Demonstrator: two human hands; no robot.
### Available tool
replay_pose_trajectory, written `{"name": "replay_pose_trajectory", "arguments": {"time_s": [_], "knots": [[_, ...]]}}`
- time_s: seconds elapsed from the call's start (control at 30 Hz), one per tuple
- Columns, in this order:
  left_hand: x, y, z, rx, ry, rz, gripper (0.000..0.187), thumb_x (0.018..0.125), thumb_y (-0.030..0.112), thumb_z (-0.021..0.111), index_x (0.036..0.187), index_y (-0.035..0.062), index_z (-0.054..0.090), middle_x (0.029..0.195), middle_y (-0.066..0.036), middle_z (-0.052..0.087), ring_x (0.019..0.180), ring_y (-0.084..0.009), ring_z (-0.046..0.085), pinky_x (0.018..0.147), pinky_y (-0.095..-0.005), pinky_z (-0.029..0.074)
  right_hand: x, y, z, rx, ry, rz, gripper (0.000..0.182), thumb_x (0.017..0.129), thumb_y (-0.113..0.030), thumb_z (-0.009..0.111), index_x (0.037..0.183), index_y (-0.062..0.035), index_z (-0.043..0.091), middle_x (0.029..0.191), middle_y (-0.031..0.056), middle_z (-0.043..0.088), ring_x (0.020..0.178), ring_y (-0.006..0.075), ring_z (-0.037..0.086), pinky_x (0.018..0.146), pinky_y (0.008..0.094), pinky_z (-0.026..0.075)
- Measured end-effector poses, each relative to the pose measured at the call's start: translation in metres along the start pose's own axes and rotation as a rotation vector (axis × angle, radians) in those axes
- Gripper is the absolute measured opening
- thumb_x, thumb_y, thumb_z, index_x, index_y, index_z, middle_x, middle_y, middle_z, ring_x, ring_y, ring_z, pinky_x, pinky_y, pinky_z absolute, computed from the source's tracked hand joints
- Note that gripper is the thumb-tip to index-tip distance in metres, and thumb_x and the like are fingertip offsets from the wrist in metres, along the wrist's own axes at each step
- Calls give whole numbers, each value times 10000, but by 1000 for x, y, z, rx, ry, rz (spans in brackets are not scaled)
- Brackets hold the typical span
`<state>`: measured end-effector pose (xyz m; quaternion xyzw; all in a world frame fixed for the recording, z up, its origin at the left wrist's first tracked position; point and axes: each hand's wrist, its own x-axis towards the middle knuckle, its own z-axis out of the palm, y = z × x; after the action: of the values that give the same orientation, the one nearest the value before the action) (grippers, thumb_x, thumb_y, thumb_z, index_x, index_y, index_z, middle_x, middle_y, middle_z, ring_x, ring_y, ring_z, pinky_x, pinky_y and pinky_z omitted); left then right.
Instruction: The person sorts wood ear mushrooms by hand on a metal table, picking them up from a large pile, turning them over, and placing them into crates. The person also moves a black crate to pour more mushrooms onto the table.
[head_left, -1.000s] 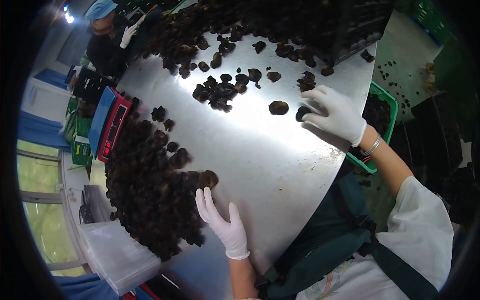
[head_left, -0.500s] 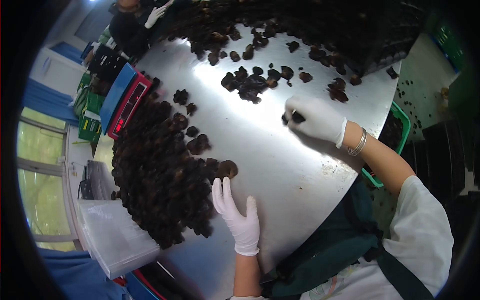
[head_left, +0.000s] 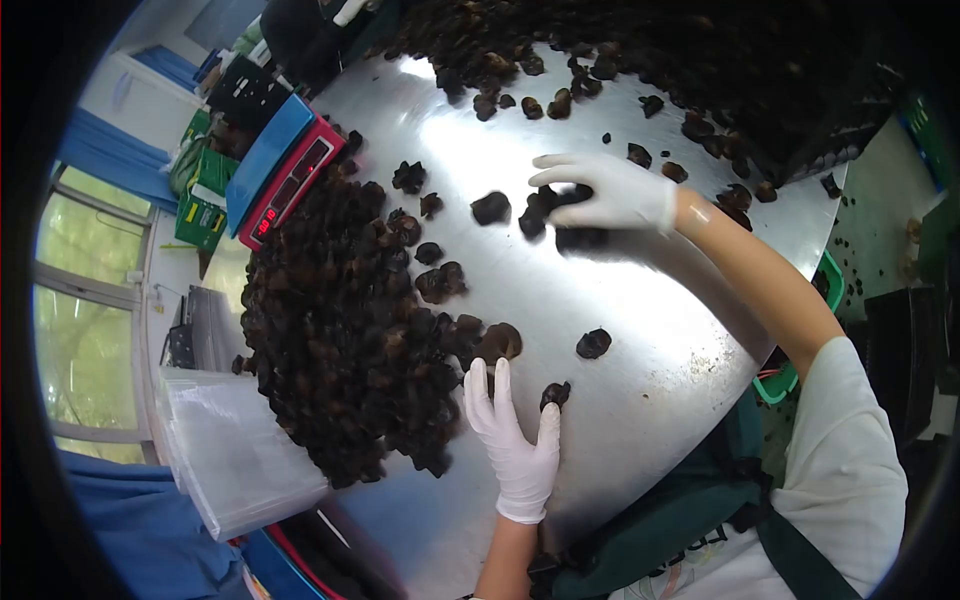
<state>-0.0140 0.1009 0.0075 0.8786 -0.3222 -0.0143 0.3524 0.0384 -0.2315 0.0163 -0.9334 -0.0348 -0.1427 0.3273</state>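
My gloved left hand (head_left: pixel 510 430) lies open at the right edge of a large heap of dark brown pieces (head_left: pixel 340 330) that look like wood ear mushrooms. Its fingertips touch or nearly touch a lighter brown piece (head_left: pixel 500 342). A small dark piece (head_left: pixel 555 395) is at its thumb. Over a loose cluster of dark pieces (head_left: pixel 535 215) in the middle, my gloved right hand (head_left: pixel 615 195) has its fingers spread; the hand partly hides the cluster. Single pieces lie apart, one (head_left: pixel 490 208) left of the right hand and another (head_left: pixel 593 344) between the hands.
A red and blue scale (head_left: pixel 290 180) with a lit display stands behind the heap. A bigger pile (head_left: pixel 640 45) covers the table's far side. Clear plastic bags (head_left: pixel 240 450) lie at the left. A green basket (head_left: pixel 775 383) is below the table's right edge. Another person (head_left: pixel 305 45) stands far left.
My right hand has opened from a pinch on a dark piece and moved to the cluster. Two single pieces now lie near my left hand, which stays at the heap. The view has shifted.
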Motion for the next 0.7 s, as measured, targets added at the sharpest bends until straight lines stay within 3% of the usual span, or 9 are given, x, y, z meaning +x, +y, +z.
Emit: {"name": "replay_pose_trajectory", "arguments": {"time_s": [0.07,0.17,0.23,0.3,0.33,0.43,0.47,0.6,0.7], "knots": [[-1,0,-2,-5,-15,-7,731,822,71,665,1494,25,381,1566,-195,301,1460,-376,236,1198,-496,188,-42,-30,-9,-142,64,106,610,760,-302,709,1309,-57,611,1471,206,475,1275,382,504,1089,428,405],[-1,-1,-2,-16,-31,-14,736,817,74,663,1495,27,381,1570,-199,292,1461,-383,229,1198,-503,181,-87,-68,-15,-258,-34,49,452,784,-194,672,1210,-62,597,1370,181,535,1228,353,533,1069,454,395],[0,-2,-2,-15,-39,-12,738,815,77,660,1496,29,381,1574,-201,286,1463,-387,224,1198,-508,176,-118,-74,-8,-241,-32,-32,598,790,-285,733,1321,-74,556,1387,157,525,1180,347,538,1042,455,400],[0,0,-2,-4,-49,-13,738,813,79,658,1497,32,382,1578,-203,281,1464,-390,220,1199,-511,171,-138,-79,-11,-109,-99,-38,594,794,-305,738,1317,-81,566,1390,145,524,1140,344,536,1018,452,399],[-1,0,-2,-1,-52,-14,739,813,81,660,1497,34,383,1579,-202,280,1465,-390,220,1199,-513,169,-140,-79,-13,-68,-66,-85,545,795,-305,742,1270,-80,598,1290,127,585,1083,344,545,983,441,409],[0,1,-1,10,-50,-9,739,813,82,662,1497,37,385,1580,-199,280,1465,-390,222,1200,-513,168,-117,-64,-20,6,15,-80,455,816,-271,725,1216,-77,626,1176,117,631,1034,329,560,957,423,421],[0,1,-1,17,-50,-8,739,813,78,662,1497,36,386,1580,-198,282,1464,-389,224,1200,-511,169,-100,-59,-17,-70,36,-86,308,885,-206,658,1157,-61,668,1219,127,630,1099,281,585,986,393,429],[1,-3,2,20,-42,1,740,833,177,702,1492,34,397,1564,-234,294,1446,-448,233,1185,-553,177,-6,-50,22,-87,72,-94,410,905,-235,648,1272,-54,615,1300,153,603,1182,311,575,1007,390,461],[2,1,1,15,-21,-6,729,816,43,654,1495,33,389,1570,-195,303,1468,-373,232,1199,-486,187,54,-50,54,-261,-65,15,564,874,-360,684,1370,-121,557,1388,185,550,1215,339,564,985,412,499]]}}
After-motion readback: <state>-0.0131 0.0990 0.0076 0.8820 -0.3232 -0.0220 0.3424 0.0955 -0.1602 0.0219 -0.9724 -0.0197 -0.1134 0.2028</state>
